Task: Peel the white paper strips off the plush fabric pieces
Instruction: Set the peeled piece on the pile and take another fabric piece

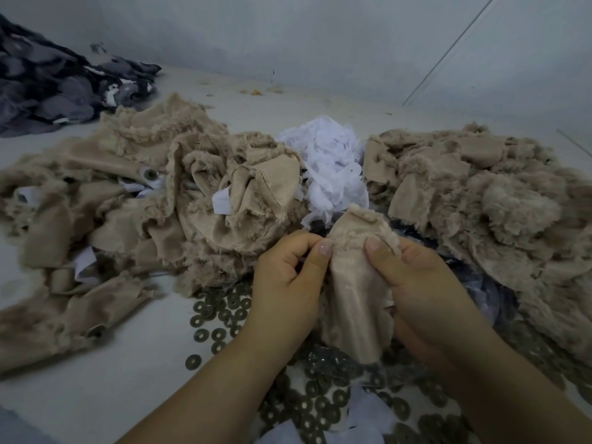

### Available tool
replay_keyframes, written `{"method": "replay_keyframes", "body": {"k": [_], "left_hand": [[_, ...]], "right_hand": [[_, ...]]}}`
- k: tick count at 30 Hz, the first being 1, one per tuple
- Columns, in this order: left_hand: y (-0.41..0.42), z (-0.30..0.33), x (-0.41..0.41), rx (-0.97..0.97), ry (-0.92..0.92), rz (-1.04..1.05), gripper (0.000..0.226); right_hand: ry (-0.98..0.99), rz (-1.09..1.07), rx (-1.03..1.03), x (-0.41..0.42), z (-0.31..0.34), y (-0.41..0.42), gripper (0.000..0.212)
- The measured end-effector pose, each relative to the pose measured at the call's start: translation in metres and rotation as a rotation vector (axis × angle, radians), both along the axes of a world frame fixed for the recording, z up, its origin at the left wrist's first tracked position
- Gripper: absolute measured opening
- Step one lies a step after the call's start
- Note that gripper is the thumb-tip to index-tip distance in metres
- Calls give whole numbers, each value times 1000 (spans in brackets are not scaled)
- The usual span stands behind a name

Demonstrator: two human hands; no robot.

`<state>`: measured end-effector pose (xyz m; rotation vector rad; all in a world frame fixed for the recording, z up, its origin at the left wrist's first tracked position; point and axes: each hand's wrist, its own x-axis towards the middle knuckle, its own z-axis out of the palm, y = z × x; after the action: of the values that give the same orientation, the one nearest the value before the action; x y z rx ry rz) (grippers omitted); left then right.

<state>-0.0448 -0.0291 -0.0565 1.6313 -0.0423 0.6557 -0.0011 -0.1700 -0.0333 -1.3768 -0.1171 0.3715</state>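
Observation:
I hold one beige plush fabric piece [355, 283] upright between both hands, its smooth backing toward me. My left hand [288, 280] pinches its upper left edge with thumb and curled fingers. My right hand [416, 277] grips its right side, thumb pressed on the backing. No white strip shows on this piece. A heap of peeled white paper strips [330, 161] lies just behind it. A white strip [221, 201] still sticks to a plush piece in the left pile [128, 200].
Another beige plush pile [480, 193] fills the right side. Several dark metal washers [221, 318] are scattered on the pale table under my wrists. A dark grey patterned fabric heap [57, 88] sits at the far left, by the wall.

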Motion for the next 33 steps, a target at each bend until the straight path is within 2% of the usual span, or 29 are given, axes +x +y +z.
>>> {"method": "replay_keyframes", "body": {"k": [2,7,12,16,27,33], "left_hand": [[0,-1,0,-6,4,-3,26],[0,-1,1,-11,-1,-22,25],[-1,-1,-1,-25,7,-19,24],[-3,0,-2,-46,27,-29,15],[-2,-1,-1,-145,67,-8,23],[-3,-1,-2,-100,18,-25,16]], "right_hand": [[13,3,-3,0,0,0,29],[45,73,21,-4,0,2,53],[136,104,125,-5,0,3,35],[81,67,6,-7,3,1,44],[306,56,151,-12,8,8,30],[255,47,97,-14,9,6,38]]}}
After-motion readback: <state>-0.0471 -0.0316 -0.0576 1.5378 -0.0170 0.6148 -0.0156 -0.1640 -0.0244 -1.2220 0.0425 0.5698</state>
